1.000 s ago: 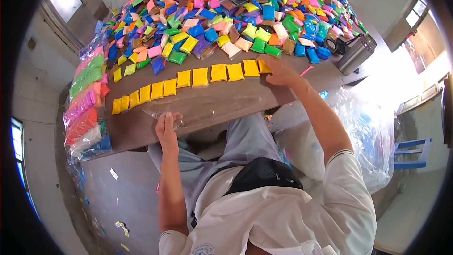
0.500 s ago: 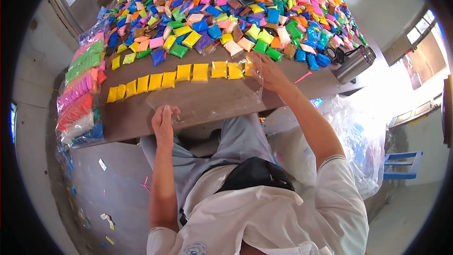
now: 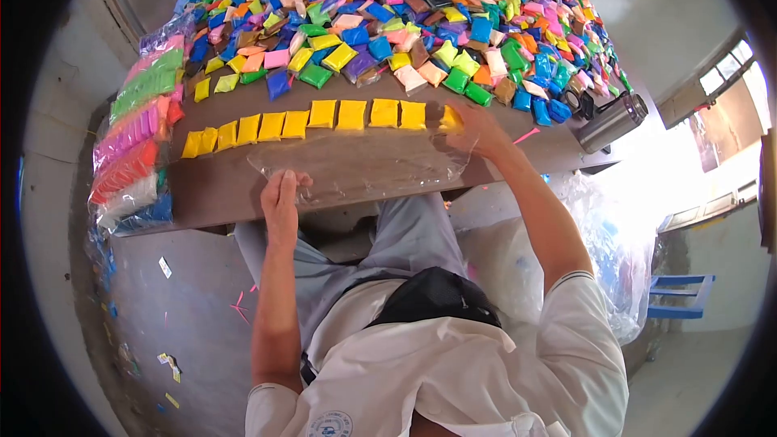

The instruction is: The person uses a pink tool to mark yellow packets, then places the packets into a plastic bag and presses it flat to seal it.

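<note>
My left hand (image 3: 283,196) is closed in a pinch on the near left edge of a clear plastic bag (image 3: 364,166) that lies flat at the front of the table. At the right end of that bag, my right hand (image 3: 479,131) has its fingers round a small yellow packet (image 3: 451,118), with clear film around the fingers; its fingertips are partly hidden. To the left of this packet, several more yellow packets (image 3: 350,115) form a curved row across the table, some of them touching.
A big heap of mixed-colour packets (image 3: 380,24) covers the back of the table (image 3: 210,202). Bagged rows of coloured packets (image 3: 133,133) lie along the left edge. A steel flask (image 3: 611,123) lies at the right, above large clear plastic bags (image 3: 603,251) and a blue stool (image 3: 680,295).
My right hand has moved to the right with the end yellow packet, opening a gap to the row. The bag's right end has shifted right too. My left hand stays nearly still.
</note>
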A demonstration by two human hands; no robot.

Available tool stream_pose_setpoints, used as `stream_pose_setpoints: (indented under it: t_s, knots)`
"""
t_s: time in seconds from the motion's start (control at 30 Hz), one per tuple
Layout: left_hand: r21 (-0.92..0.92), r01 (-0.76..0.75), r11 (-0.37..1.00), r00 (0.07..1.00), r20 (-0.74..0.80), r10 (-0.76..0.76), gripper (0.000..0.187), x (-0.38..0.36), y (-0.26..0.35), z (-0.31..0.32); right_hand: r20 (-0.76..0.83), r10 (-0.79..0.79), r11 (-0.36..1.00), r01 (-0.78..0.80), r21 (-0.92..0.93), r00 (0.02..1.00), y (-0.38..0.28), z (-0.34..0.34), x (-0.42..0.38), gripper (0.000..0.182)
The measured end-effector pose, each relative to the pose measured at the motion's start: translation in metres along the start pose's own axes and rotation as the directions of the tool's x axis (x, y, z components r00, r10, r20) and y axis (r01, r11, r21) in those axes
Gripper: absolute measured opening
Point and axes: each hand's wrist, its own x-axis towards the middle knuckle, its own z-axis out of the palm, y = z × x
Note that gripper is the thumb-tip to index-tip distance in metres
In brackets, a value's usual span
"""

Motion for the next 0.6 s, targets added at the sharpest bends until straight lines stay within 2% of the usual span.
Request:
stream_pose_setpoints:
  t_s: [0.07,0.1,0.13,0.17,0.23,0.3,0.37,0.43,0.5,0.57,0.6]
  knots:
    - [0.006,-0.006,1.000,1.000,-0.008,0.006,0.026,0.000,0.000,0.000,-0.083,0.085,0.982,-0.070,0.174,0.993,0.008,-0.002,-0.010,0.062]
    - [-0.009,0.001,1.000,1.000,-0.006,-0.001,0.026,0.001,-0.001,0.000,-0.090,0.211,0.870,-0.145,0.472,0.973,0.010,-0.007,-0.016,0.061]
    - [-0.023,0.006,1.000,1.000,-0.006,-0.006,0.026,0.002,-0.002,0.000,-0.054,0.330,0.664,-0.191,0.723,0.942,0.011,-0.016,-0.022,0.060]
    - [-0.036,0.011,0.999,1.000,-0.008,-0.011,0.026,0.002,-0.004,0.000,0.021,0.428,0.387,-0.204,0.899,0.904,0.011,-0.025,-0.028,0.059]
    - [-0.021,0.007,1.000,1.000,-0.019,-0.007,0.026,0.002,-0.003,0.000,0.012,0.476,0.036,-0.033,0.999,0.879,0.016,-0.036,-0.048,0.060]
    - [-0.010,0.000,1.000,1.000,-0.027,0.000,0.026,0.001,-0.003,0.002,-0.072,0.335,-0.019,0.083,0.996,0.939,-0.023,-0.064,-0.079,0.061]
    - [-0.002,-0.007,1.000,1.000,-0.029,0.007,0.027,0.000,-0.004,0.003,-0.134,0.317,0.091,0.111,0.990,0.939,-0.065,-0.072,-0.108,0.071]
    - [0.031,0.007,0.999,0.999,-0.043,-0.006,0.027,0.002,-0.010,0.004,-0.149,0.182,0.298,0.090,0.950,0.972,-0.101,-0.075,-0.133,0.082]
    - [0.033,-0.005,0.999,0.999,-0.045,0.006,0.027,0.002,-0.012,0.004,-0.037,0.064,0.289,0.017,0.957,0.997,-0.148,-0.087,-0.149,0.085]
    - [0.004,-0.041,0.999,0.998,-0.042,0.042,0.027,0.002,-0.011,0.006,-0.011,-0.158,0.113,0.029,0.993,0.987,-0.173,-0.081,-0.137,0.078]
    - [-0.013,-0.034,0.999,0.998,-0.046,0.033,0.028,0.001,-0.010,0.007,-0.031,-0.166,0.289,0.078,0.954,0.986,-0.183,-0.075,-0.124,0.075]
